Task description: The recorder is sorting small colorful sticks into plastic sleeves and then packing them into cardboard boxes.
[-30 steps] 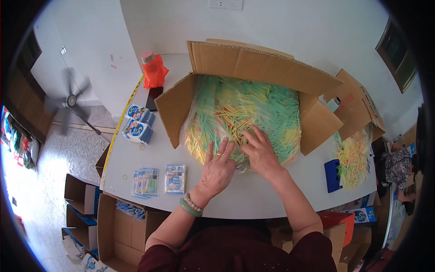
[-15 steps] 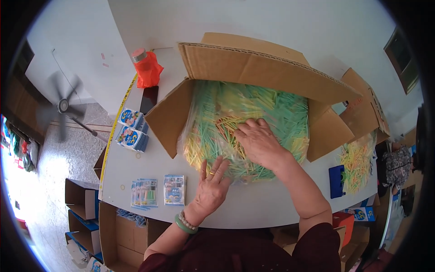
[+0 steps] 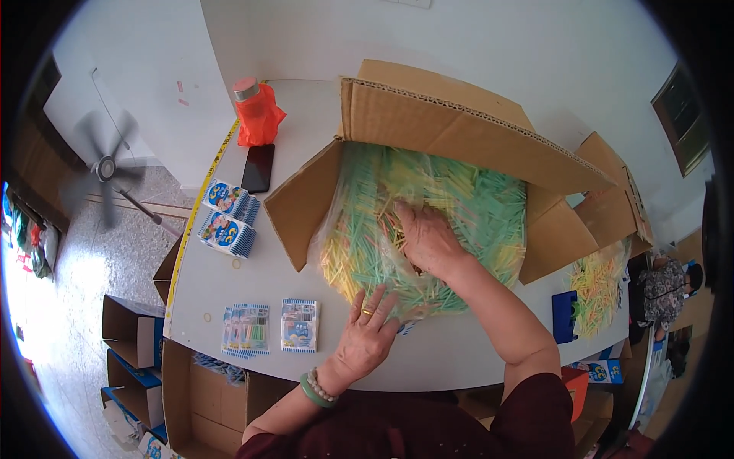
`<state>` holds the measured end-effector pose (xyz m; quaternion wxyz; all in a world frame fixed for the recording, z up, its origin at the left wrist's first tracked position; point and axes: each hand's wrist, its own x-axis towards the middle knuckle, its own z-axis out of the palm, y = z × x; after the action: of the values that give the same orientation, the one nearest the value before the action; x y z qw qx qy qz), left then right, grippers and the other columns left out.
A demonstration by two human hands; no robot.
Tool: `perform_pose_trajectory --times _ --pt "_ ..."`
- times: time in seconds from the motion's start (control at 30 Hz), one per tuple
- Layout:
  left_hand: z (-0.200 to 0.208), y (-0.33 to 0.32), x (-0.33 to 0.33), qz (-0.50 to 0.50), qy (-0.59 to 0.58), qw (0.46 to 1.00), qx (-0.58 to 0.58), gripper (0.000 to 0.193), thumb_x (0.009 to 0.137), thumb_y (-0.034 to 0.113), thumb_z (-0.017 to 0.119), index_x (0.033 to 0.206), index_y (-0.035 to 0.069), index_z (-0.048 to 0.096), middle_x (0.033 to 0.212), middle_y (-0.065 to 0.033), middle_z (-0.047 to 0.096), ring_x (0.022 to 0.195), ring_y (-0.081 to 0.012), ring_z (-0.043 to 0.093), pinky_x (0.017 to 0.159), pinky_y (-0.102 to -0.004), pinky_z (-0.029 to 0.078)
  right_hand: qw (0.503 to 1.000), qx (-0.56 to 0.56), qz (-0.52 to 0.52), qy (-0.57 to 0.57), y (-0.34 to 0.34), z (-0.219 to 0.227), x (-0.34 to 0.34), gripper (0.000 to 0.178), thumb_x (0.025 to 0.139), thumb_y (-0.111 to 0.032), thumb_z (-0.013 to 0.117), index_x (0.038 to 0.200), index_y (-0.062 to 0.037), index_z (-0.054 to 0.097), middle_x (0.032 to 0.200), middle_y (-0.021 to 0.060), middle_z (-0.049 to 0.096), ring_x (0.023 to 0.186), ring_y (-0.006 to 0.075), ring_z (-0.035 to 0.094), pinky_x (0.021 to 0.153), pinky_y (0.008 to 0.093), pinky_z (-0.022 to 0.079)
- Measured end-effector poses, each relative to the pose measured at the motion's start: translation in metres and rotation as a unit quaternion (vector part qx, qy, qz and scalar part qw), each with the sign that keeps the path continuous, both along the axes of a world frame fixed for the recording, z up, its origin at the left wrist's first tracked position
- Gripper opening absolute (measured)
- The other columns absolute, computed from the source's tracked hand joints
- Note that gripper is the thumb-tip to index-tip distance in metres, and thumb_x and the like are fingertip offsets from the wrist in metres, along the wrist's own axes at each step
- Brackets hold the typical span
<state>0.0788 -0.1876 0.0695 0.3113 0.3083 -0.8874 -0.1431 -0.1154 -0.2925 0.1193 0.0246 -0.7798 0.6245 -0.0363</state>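
A large clear plastic bag (image 3: pixel 355 180) bulges from a cardboard carton that lies with its mouth toward me. Thin green and yellow plastic sticks (image 3: pixel 489 199) fill it. My right hand (image 3: pixel 432 241) reaches into the bag's opening among the sticks. One finger points away from me; the others bend down and their tips are hidden, so I cannot tell whether they grip any. My left hand (image 3: pixel 365 340), with a ring and a green bangle, is open, fingers spread, at the bag's near edge. Left of it lie flat printed packets (image 3: pixel 300 325) and an overlapping row of packets (image 3: pixel 246 329).
Carton flaps (image 3: pixel 459 122) stand up around the bag. Blue-and-white packet stacks (image 3: pixel 228 233), a phone (image 3: pixel 258 168) and a red-wrapped bottle (image 3: pixel 258 115) are at the table's left. At the right lie a blue tray (image 3: pixel 564 316) and loose sticks (image 3: pixel 596 287). Open boxes (image 3: pixel 206 398) stand below.
My right hand has gone from lying spread on the sticks to dipping its fingers among them, a little nearer me. The left hand has slid slightly right and nearer me. The view has shifted slightly.
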Motion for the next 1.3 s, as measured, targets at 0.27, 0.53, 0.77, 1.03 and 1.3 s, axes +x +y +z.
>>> perform_pose_trajectory --times 0.27,0.53,0.77,1.03,1.3 --pt "-0.001 0.009 0.006 0.010 -0.004 1.000 0.012 0.012 0.073 0.005 0.064 0.084 0.007 0.061 0.129 -0.0159 0.051 0.129 -0.0358 0.043 0.107 -0.0533 0.032 0.978 -0.148 -0.004 0.150 0.007 -0.006 0.007 0.022 0.079 -0.012 0.053 0.098 -0.0053 0.062 0.095 0.0125 0.062 0.092 0.0263 0.058 0.084 0.0370 0.042" --pt "0.002 0.011 0.017 0.016 -0.031 0.999 0.009 0.010 0.078 0.007 0.061 0.088 0.006 0.058 0.129 -0.0165 0.049 0.129 -0.0369 0.040 0.107 -0.0534 0.032 0.987 -0.152 -0.041 -0.015 0.005 0.002 -0.006 0.019 0.077 -0.005 0.051 0.094 -0.0004 0.057 0.094 0.0171 0.063 0.090 0.0325 0.061 0.079 0.0446 0.047" --pt "0.007 0.012 0.018 0.026 -0.025 0.999 -0.001 0.016 0.071 0.004 0.065 0.087 0.006 0.061 0.128 -0.0172 0.051 0.125 -0.0372 0.045 0.103 -0.0517 0.036 0.993 -0.051 -0.072 -0.073 0.002 0.003 -0.014 0.017 0.081 -0.004 0.049 0.097 0.0005 0.052 0.093 0.0221 0.061 0.089 0.0378 0.060 0.079 0.0464 0.047" --pt "0.005 0.016 0.013 0.016 -0.037 0.999 0.002 0.012 0.075 0.006 0.063 0.087 0.005 0.059 0.127 -0.0167 0.050 0.125 -0.0368 0.045 0.104 -0.0513 0.036 0.959 -0.076 -0.064 -0.267 0.006 0.009 -0.012 0.023 0.087 -0.009 0.050 0.109 -0.0030 0.052 0.099 0.0219 0.060 0.095 0.0392 0.058 0.081 0.0473 0.046" --pt "0.004 0.018 0.009 0.011 -0.049 0.999 0.012 0.008 0.079 0.007 0.059 0.087 0.005 0.057 0.127 -0.0166 0.049 0.126 -0.0357 0.044 0.104 -0.0510 0.036 0.988 0.034 -0.145 0.046 -0.008 0.016 0.019 0.031 0.082 -0.009 0.051 0.111 -0.0020 0.057 0.108 0.0180 0.061 0.099 0.0315 0.062 0.083 0.0439 0.048"
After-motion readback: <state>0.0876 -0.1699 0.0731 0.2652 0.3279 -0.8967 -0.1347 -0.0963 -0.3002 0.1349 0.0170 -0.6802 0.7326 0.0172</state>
